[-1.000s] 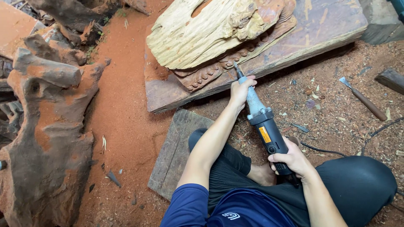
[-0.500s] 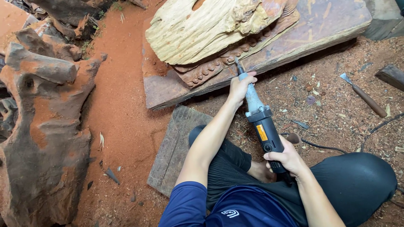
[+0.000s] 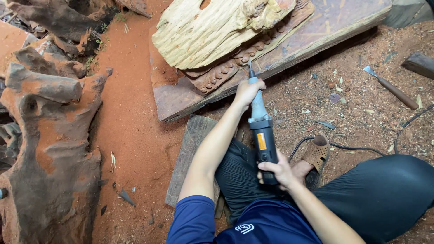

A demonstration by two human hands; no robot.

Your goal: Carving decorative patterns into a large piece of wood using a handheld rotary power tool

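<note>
1. The left hand [image 3: 246, 92], just above the centre of the frame, is clenched around the pale front neck of the grinder [image 3: 261, 131].
2. The right hand [image 3: 278, 171], below centre, grasps the rear end of the grinder's black body, fingers wrapped over it.
3. The grinder runs almost vertically between the two hands. Its thin bit points up and meets the carved edge of the pale wood block [image 3: 212, 31] at upper centre.
4. The pale wood block lies on a long dark plank [image 3: 334, 22] that slants from centre left up to the upper right corner.
5. A power cord [image 3: 361, 148] runs over the sawdust at right centre, behind a brown sandal [image 3: 316, 153].
6. A chisel [image 3: 391, 88] with a wooden handle lies on the ground at upper right, well apart from both hands.
7. A large reddish root stump [image 3: 49, 149] fills the left side of the frame.
8. A small grey board [image 3: 190, 153] lies flat under the left forearm, at lower centre.
</note>
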